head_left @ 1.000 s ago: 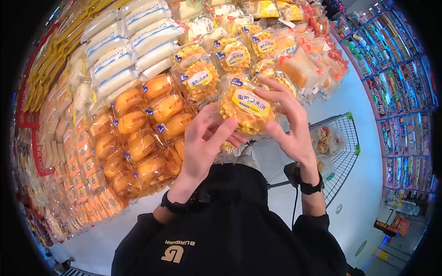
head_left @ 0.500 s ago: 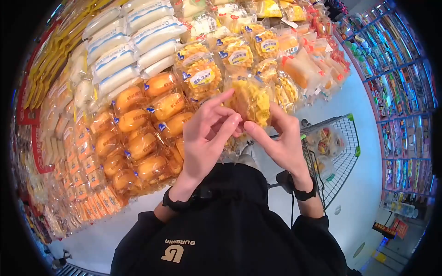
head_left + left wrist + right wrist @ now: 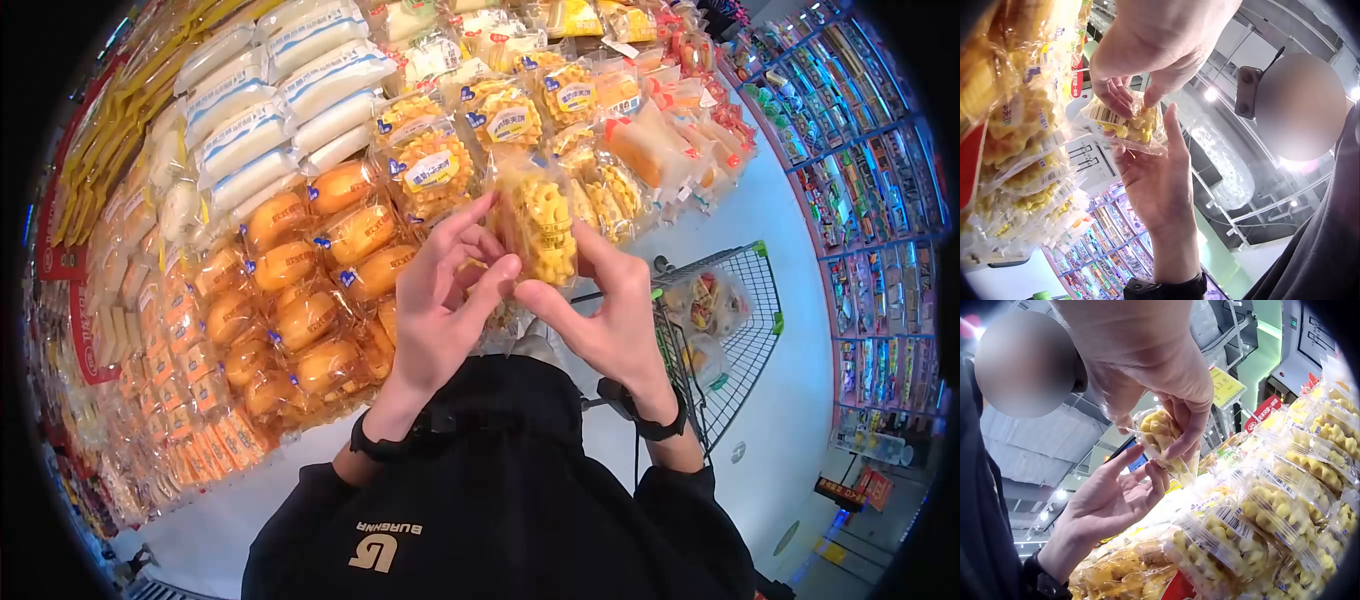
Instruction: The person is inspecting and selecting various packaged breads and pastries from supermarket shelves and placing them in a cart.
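A clear-wrapped pack of waffles (image 3: 549, 228) is held up on edge in front of the chest. My right hand (image 3: 612, 315) grips it from the right side, and in the right wrist view that hand's fingers curl round the yellow waffles (image 3: 1159, 429). On the left, my left hand (image 3: 440, 300) has its thumb and bent fingers at the pack's edge. A barcode on the wrapper (image 3: 1106, 115) shows by the left fingers in the left wrist view. Just beyond stand more waffle packs (image 3: 432, 172) of the same kind.
Wrapped brown bread rolls (image 3: 305, 318) and white-wrapped loaves (image 3: 335, 80) cover the slanted display at left. To the right stands a wire shopping cart (image 3: 745, 345) with bagged food inside. Beyond the aisle is a tall shelf (image 3: 880, 220).
The waffle pack has turned from its labelled face to its edge. My right hand has shifted from the pack's upper right to its lower right side; the left has barely moved.
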